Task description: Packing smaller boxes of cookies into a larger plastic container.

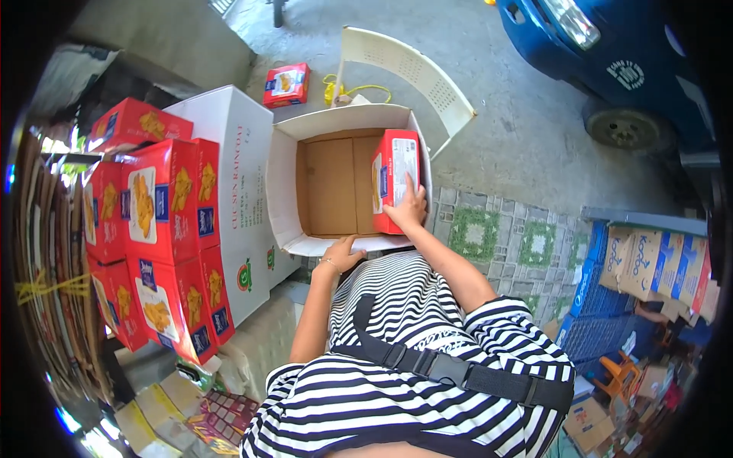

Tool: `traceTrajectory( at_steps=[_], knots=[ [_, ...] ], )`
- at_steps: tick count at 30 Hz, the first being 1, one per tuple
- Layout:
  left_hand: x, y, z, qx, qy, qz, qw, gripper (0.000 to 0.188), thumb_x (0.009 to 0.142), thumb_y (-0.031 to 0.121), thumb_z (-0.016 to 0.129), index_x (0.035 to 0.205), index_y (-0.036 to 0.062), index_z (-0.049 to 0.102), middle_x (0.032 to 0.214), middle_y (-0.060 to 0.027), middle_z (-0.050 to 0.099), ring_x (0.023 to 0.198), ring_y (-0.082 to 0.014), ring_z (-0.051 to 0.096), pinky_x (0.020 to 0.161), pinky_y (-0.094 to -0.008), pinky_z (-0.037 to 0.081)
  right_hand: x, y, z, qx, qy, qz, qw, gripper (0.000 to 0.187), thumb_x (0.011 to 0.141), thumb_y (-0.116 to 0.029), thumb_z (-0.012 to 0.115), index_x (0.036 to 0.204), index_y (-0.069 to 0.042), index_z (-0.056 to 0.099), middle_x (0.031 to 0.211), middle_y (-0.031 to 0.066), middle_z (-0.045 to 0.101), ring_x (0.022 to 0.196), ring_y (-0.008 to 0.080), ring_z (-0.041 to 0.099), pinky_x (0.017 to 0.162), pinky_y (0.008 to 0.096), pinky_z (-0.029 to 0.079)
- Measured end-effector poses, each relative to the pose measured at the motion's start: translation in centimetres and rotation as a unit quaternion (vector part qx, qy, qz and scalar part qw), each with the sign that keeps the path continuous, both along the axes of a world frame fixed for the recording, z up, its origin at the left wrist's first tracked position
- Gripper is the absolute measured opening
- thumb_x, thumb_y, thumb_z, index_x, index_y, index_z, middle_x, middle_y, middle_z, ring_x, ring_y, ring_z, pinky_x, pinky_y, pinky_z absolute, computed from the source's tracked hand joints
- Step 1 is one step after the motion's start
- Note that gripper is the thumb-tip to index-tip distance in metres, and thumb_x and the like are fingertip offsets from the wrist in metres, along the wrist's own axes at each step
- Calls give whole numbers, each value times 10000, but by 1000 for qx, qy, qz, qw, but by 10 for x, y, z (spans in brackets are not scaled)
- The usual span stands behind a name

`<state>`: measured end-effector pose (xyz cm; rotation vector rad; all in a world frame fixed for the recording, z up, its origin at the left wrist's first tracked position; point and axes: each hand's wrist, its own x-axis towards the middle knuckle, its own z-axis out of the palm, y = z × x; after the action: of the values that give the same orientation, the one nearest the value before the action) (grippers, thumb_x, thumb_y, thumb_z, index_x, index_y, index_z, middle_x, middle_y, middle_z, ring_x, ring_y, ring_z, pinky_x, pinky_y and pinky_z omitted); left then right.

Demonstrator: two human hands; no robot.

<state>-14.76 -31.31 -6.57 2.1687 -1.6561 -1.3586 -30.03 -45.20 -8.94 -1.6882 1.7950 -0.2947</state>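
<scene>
- Red box [391,172] inside white carton [282,183], along the right edge.
- Right hand [409,210] on box's near end, fingers spread wide over two faces; can't tell if gripping or only pressing.
- Left hand [340,255] at carton's near edge; can't tell how tightly closed.
- Possible tip toward left edge if let go: nothing beside box there.
- Possible bulge at right edge from sideways push.
- Possible carton skid from hard shove, given slack left-hand hold.

Single head-worn fisheye view, looking steeply down, near the open carton [284,191]
</scene>
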Motion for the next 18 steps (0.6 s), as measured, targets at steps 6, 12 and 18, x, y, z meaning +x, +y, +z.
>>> traceTrajectory(
  at_steps=[6,12,18],
  knots=[
    [23,45,-9,-132,-41,145,980,743,738,395,605,1251,-57,315,1240,-255,389,1159,-362,380,974,-379,313,15,6,24,54,-240,-83,966,932,470,-239,758,1291,-182,323,1143,197,419,1072,324,437,887,381,390],
    [43,58,7,-248,195,487,814,926,681,245,733,1356,51,129,1224,-195,391,1125,-248,403,939,-371,347,24,10,83,108,-502,-61,856,832,549,-74,717,1276,-37,313,1220,159,389,1037,222,470,818,325,443],
    [76,53,19,-228,297,569,732,707,718,230,696,1286,88,301,1065,-64,505,977,-161,493,852,-334,399,18,-2,121,102,-548,-21,830,800,580,-29,654,1288,-33,283,1191,143,402,1062,223,445,868,322,415]
  ],
)
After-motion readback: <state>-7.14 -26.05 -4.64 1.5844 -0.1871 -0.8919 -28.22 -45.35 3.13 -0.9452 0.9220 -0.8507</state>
